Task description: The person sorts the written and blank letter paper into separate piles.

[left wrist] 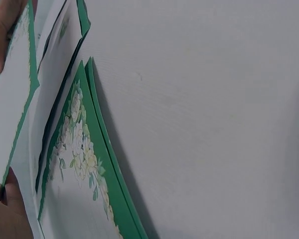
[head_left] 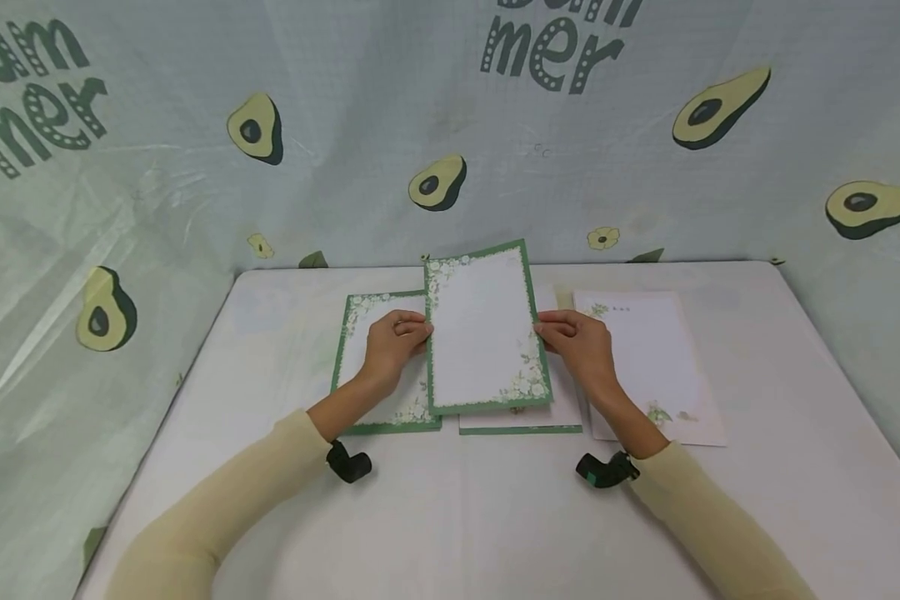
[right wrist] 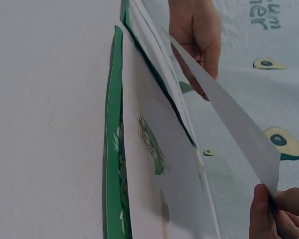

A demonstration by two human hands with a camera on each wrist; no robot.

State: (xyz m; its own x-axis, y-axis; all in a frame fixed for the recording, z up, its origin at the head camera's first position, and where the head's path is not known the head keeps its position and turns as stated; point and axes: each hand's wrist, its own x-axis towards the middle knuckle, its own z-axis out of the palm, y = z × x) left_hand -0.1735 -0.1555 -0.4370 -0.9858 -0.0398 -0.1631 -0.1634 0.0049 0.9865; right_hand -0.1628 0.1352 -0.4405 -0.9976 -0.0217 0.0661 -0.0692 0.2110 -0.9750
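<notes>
A sheet of paper with a green edge and white flower border is held up, slightly tilted, above the table. My left hand pinches its left edge between thumb and fingers. On the opposite edge my right hand pinches it the same way. In the right wrist view the raised sheet shows its plain back. Below my left hand lies a matching green-bordered sheet. Partly hidden under the raised sheet is a pile with a pale sheet on top and a green edge beneath.
A pale pink sheet with small plant drawings lies at the right, partly behind my right forearm. The white table meets a hanging cloth printed with avocados. Black wrist cameras sit on both wrists.
</notes>
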